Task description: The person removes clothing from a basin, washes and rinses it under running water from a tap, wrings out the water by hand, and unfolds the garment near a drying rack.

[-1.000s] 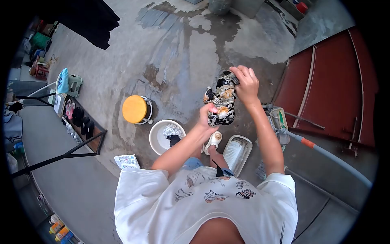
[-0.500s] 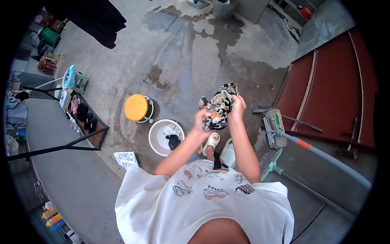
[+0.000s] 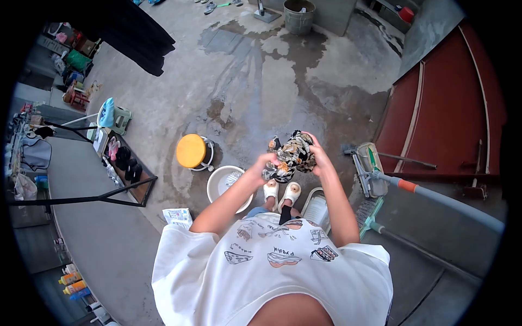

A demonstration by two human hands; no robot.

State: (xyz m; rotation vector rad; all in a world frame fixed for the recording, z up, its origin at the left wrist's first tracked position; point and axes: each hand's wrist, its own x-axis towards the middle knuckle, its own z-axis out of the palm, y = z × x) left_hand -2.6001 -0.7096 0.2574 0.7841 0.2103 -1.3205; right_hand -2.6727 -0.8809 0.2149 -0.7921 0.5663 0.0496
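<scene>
Both my hands grip a bunched, twisted patterned cloth [image 3: 294, 155], black and cream with orange spots, held in the air in front of my body. My left hand [image 3: 265, 163] is closed around its left end. Around the right end wrap the fingers of my right hand [image 3: 319, 155]. Below and to the left, a white basin [image 3: 212, 187] stands on the floor with a silvery-white striped item [image 3: 232, 180] inside, and my left forearm covers part of it. My feet in cream slippers [image 3: 291, 191] are under the cloth.
A yellow-topped stool [image 3: 191, 151] is left of the basin. On the right are a flat mop [image 3: 372, 171], a green broom [image 3: 371, 214] and a red metal panel [image 3: 446, 114]. A white ribbed tub-like object [image 3: 317, 211] lies by my feet. Wet patches mark the concrete; a bucket [image 3: 298, 19] stands far off.
The cloth and both hands sit lower in view, and the cloth looks more compact. My view has shifted, showing more floor at the far end. The dark item in the basin is now covered.
</scene>
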